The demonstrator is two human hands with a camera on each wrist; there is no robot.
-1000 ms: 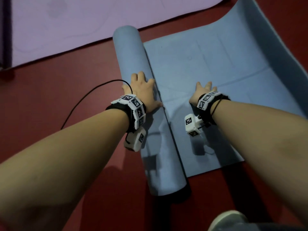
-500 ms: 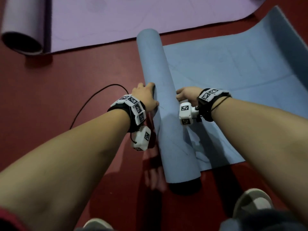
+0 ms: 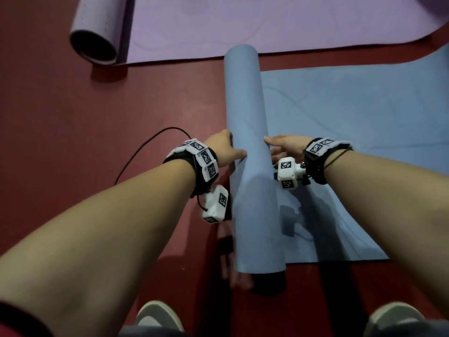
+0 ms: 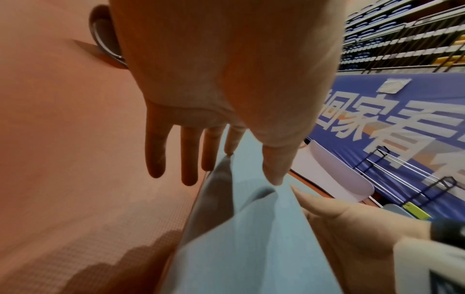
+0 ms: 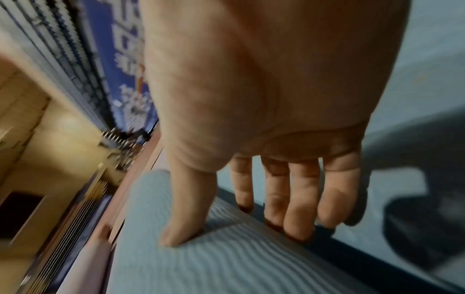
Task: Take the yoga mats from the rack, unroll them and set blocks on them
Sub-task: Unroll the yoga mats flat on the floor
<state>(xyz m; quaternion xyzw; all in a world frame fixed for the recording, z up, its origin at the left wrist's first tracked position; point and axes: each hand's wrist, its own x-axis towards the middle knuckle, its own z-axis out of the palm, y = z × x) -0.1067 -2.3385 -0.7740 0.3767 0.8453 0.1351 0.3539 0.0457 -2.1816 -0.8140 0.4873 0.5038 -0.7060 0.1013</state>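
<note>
Blue yoga mat (image 3: 252, 166), partly unrolled on red floor (image 3: 73, 122): rolled part ran 12-to-6 through centre, flat part spread toward 3 o'clock. L hand (image 3: 222, 150) lay w/ straight fingers (image 4: 156, 151) against roll's 9 o'clock side, gripping nothing. R hand (image 3: 284, 147) at roll's 3 o'clock side, thumb (image 5: 186, 208) on top, fingers reaching down roll's side. Purple mat (image 3: 218, 25) at 12 o'clock, its roll (image 3: 97, 32) at 11.

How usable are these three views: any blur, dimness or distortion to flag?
Head view: dim but sharp, wrist cameras casting hard shadows on the blue mat. Left wrist view: bright, the left hand stretched by the wide lens, the banner behind readable. Right wrist view: motion-blurred, background smeared, only the right hand near-sharp.
</note>
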